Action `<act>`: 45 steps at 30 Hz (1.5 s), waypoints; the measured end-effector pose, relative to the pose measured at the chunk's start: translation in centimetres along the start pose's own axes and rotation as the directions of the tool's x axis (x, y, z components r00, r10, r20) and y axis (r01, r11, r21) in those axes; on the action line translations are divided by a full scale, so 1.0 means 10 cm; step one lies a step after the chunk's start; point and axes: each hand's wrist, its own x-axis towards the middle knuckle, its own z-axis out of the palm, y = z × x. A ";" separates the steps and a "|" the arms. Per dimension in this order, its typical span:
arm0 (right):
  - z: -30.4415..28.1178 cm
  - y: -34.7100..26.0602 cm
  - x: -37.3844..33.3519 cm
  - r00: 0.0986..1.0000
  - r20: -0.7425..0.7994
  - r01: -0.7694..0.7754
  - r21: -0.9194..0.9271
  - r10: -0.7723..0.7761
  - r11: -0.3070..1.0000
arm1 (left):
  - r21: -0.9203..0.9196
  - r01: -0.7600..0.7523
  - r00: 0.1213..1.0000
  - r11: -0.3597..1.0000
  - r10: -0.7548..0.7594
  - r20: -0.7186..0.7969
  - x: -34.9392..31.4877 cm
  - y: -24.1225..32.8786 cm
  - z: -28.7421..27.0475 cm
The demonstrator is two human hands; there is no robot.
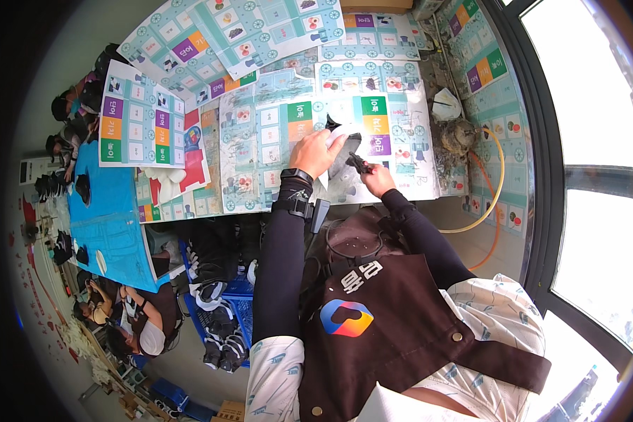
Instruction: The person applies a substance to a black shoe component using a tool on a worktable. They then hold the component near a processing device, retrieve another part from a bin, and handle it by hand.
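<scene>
Over the printed sheets on the worktable, my left hand (315, 153) is closed on the edge of a soft black-and-white piece (339, 129), thumb on top. Its kind is unclear; it could be part of a shoe. Dark grey material (350, 145) shows just right of the thumb. My right hand (378, 180), nearer to me, has its fingers wrapped round a small black object (359, 164) pointing toward the left hand. The shape of that object is too small to make out. A narrow white tip hangs below the left hand.
Loose printed sheets (266, 32) lie at the back left. A yellow hose (501, 176) and an orange one curve down at the right, beside a dirty round container (458, 136). Blue crates (240, 309) with black-and-white shoes stand at lower left; several people sit farther left.
</scene>
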 end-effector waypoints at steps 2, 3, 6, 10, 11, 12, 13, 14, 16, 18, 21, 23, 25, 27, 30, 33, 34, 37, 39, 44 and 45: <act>-0.01 0.02 0.02 1.000 0.000 0.008 -0.006 -0.008 1.000 | -0.007 -0.022 1.000 1.000 0.022 -0.019 -0.01 0.00 0.00; 0.00 0.03 0.02 1.000 -0.002 0.028 -0.011 -0.028 1.000 | -0.007 -0.022 1.000 1.000 0.022 -0.019 -0.01 0.00 0.00; 0.02 0.05 0.04 0.998 -0.001 0.063 -0.009 -0.063 0.998 | -0.005 -0.026 0.999 1.000 0.026 -0.021 -0.01 0.00 -0.01; 0.06 0.05 0.02 0.998 0.034 0.052 0.027 -0.053 0.998 | -0.010 -0.031 0.999 0.999 0.031 -0.032 -0.02 -0.01 0.00; 0.06 0.05 0.01 0.998 0.036 0.051 0.025 -0.052 0.998 | -0.014 -0.035 0.998 0.999 0.034 -0.044 -0.02 -0.01 0.00; 0.07 0.05 0.01 0.997 0.058 0.057 0.021 -0.058 0.998 | -0.012 -0.032 0.999 0.999 0.031 -0.038 -0.02 -0.02 0.00; 0.07 0.04 0.00 0.995 0.076 0.063 0.021 -0.064 0.998 | -0.014 -0.037 0.998 0.999 0.036 -0.044 -0.02 -0.02 0.01; 0.07 0.03 0.00 0.995 0.081 0.064 0.018 -0.065 0.998 | -0.016 -0.041 0.998 0.999 0.040 -0.055 -0.02 -0.03 0.01; 0.07 0.02 0.00 0.992 0.098 0.082 -0.003 -0.081 0.997 | -0.017 -0.044 0.998 0.999 0.043 -0.056 -0.02 -0.03 0.03; 0.07 0.01 0.01 0.991 0.109 0.078 -0.009 -0.076 0.997 | -0.019 -0.047 0.997 0.999 0.045 -0.061 -0.02 -0.03 0.03; 0.08 0.03 0.01 0.992 0.100 0.082 0.009 -0.083 0.997 | -0.017 -0.030 0.999 0.999 0.029 -0.036 -0.02 -0.03 0.03; 0.09 0.05 0.01 0.992 0.080 0.090 0.034 -0.093 0.995 | -0.014 -0.037 0.998 0.999 0.037 -0.047 -0.02 -0.03 0.03; 0.09 0.07 0.02 0.992 0.059 0.107 0.046 -0.109 0.993 | -0.016 -0.039 0.998 0.999 0.038 -0.042 -0.03 -0.03 0.03; 0.10 0.09 0.03 0.991 0.052 0.118 0.046 -0.120 0.992 | -0.019 -0.038 0.999 0.999 0.038 -0.037 -0.03 -0.03 0.03; 0.11 0.10 0.04 0.992 0.048 0.118 0.052 -0.121 0.992 | -0.005 -0.036 0.999 0.999 0.036 -0.036 -0.04 -0.02 0.02; 0.11 0.10 0.04 0.992 0.064 0.106 0.050 -0.109 0.993 | -0.004 -0.011 1.000 1.000 0.011 -0.013 -0.04 -0.01 0.02; 0.11 0.09 0.04 0.992 0.072 0.099 0.052 -0.103 0.994 | -0.006 -0.010 1.000 1.000 0.010 -0.016 -0.05 -0.01 0.01; 0.11 0.05 0.04 0.990 0.093 0.106 0.046 -0.110 0.993 | -0.012 -0.009 1.000 1.000 0.008 -0.020 -0.06 0.01 0.00; 0.11 0.01 0.03 0.989 0.096 0.111 0.036 -0.114 0.993 | -0.017 -0.007 1.000 1.000 0.007 -0.021 -0.07 0.01 0.00; 0.08 -0.09 0.03 0.988 0.116 0.102 0.039 -0.106 0.994 | -0.048 0.011 0.999 0.999 -0.012 -0.030 -0.10 0.00 -0.04; 0.07 -0.11 0.03 0.987 0.121 0.104 0.051 -0.110 0.993 | -0.050 0.001 1.000 0.999 -0.002 -0.018 -0.11 0.01 -0.04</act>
